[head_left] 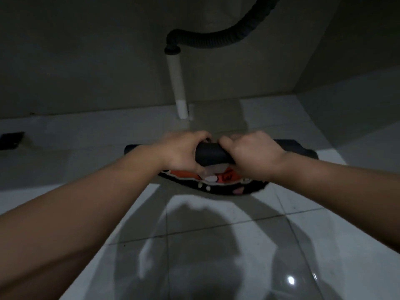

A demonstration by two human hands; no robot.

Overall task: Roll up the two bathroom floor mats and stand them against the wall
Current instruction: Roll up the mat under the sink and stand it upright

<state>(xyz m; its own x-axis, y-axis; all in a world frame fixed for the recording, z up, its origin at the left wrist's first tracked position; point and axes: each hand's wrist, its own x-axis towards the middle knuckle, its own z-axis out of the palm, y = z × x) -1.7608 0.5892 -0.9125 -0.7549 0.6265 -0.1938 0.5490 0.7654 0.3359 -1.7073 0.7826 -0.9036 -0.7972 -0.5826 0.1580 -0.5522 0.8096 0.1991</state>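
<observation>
A floor mat (213,155) lies on the white tiles, most of it wound into a dark roll that runs left to right. Its near edge is still flat and shows an orange, white and black pattern (218,182). My left hand (181,151) grips the roll just left of its middle, fingers curled over the top. My right hand (251,153) grips it just right of the middle in the same way. Both ends of the roll stick out past my hands. No second mat is in view.
The wall (97,68) stands just beyond the mat. A white drain pipe (178,83) runs down it to the floor, joined above to a dark corrugated hose (218,38). A dark object (12,139) sits at the far left. Glossy tiled floor (216,245) lies toward me.
</observation>
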